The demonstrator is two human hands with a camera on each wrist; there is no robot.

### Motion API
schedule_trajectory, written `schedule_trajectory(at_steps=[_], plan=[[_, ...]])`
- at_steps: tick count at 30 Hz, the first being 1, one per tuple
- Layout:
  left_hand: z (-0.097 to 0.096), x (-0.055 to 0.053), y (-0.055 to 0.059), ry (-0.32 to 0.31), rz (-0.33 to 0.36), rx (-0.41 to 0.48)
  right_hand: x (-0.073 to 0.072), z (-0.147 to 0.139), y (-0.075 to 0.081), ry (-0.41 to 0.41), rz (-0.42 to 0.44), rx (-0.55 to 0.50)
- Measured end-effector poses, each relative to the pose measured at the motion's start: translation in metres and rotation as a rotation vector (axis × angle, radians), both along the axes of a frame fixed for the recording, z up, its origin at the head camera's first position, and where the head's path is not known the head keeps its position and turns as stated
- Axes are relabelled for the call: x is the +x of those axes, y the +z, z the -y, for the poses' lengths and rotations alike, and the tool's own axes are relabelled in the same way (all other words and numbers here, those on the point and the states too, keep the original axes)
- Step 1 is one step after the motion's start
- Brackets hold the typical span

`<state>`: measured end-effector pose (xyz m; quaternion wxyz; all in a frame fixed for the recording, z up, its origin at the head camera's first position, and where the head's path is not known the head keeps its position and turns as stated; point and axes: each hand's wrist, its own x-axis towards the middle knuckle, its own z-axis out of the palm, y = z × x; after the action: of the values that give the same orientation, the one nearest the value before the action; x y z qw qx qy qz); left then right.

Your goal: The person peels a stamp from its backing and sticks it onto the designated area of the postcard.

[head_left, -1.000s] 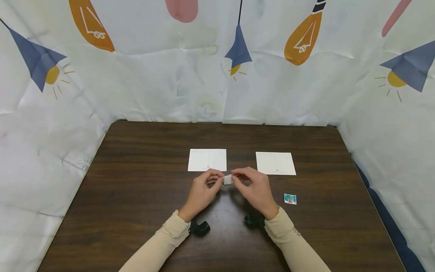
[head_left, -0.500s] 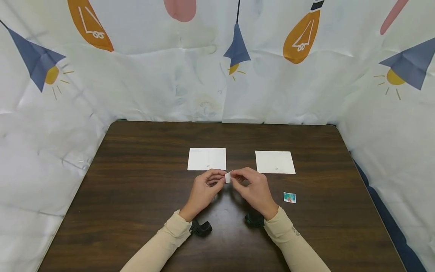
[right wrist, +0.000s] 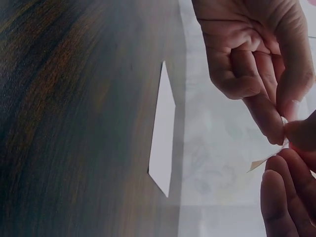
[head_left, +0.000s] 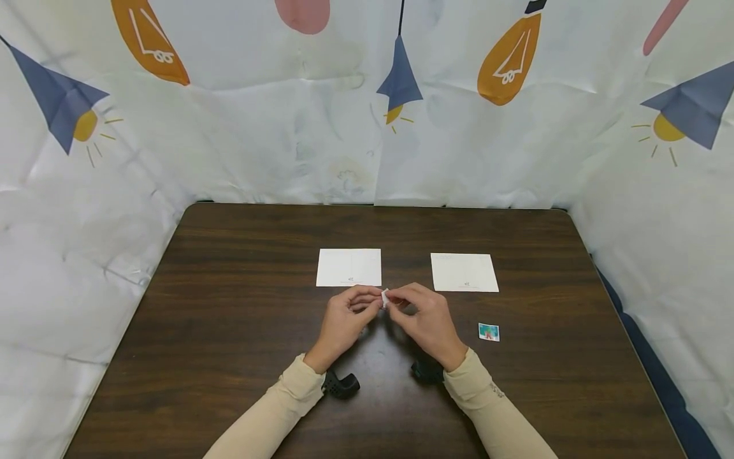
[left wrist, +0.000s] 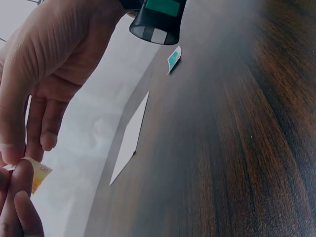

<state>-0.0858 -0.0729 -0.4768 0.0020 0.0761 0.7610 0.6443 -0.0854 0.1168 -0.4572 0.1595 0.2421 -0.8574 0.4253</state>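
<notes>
Over the middle of the table, the left hand (head_left: 343,320) and right hand (head_left: 429,322) meet at the fingertips, pinching a small postage stamp (head_left: 385,297) between them. Its pale back faces the head camera. A yellow-orange face with a toothed edge shows on the stamp (left wrist: 41,174) in the left wrist view. Seen from the right wrist, one end of the stamp (right wrist: 256,165) sticks out below the fingers; the rest is hidden by them. A second, blue-green stamp (head_left: 489,332) lies on the table to the right of the right hand.
Two white cards lie beyond the hands: a left card (head_left: 348,268) and a right card (head_left: 464,273), each with a small mark at the near edge. The dark wood table (head_left: 229,331) is bounded by a white printed curtain (head_left: 258,146) behind and at the sides.
The held stamp has turned from lying broad towards the head camera to a narrow strip. The right fingertips have come closer to the left ones. Cards and second stamp stay put.
</notes>
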Motion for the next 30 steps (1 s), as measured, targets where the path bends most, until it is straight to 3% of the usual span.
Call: schedule_trajectory(at_steps=[13,25,30], plan=[[-0.006,0.001,-0.001,0.064,0.046,0.046,0.000,0.004,-0.005,-0.012,-0.067,0.068],[-0.010,0.000,-0.001,0.080,0.105,0.084,-0.004,0.007,-0.009,-0.028,-0.255,0.175],[-0.011,0.000,-0.001,0.086,0.120,0.085,-0.005,0.007,-0.008,-0.018,-0.271,0.206]])
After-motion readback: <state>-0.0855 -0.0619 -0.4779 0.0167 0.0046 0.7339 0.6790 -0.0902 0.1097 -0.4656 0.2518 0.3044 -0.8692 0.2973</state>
